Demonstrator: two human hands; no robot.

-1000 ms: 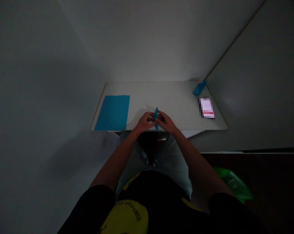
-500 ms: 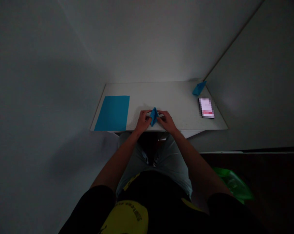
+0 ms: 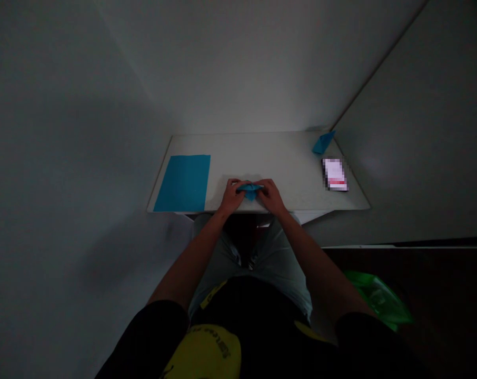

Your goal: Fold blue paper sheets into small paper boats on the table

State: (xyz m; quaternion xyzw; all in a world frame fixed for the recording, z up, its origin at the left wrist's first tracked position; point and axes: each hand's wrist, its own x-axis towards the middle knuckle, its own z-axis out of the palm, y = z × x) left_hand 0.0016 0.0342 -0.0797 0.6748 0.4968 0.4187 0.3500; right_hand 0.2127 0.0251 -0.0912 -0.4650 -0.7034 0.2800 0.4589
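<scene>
A small blue folded paper piece (image 3: 250, 192) is held between my two hands, close to the front edge of the white table (image 3: 254, 152). My left hand (image 3: 233, 194) pinches its left end, and my right hand (image 3: 270, 195) pinches its right end. The piece lies wide from side to side, with a pointed part hanging down toward me in the middle. Its finer folds are too small and dark to make out. To the left of my hands lies a flat blue sheet of paper (image 3: 183, 182).
At the back right corner stands another blue folded paper shape (image 3: 323, 142). A phone with a lit, blurred screen (image 3: 335, 174) lies in front of it. Walls close in the table at the back and sides. A green plastic bag (image 3: 378, 299) is on the dark floor at lower right.
The folded paper was an upright, narrow diamond between my fingers; now it spreads sideways with a point hanging down. Both hands have stayed in nearly the same place.
</scene>
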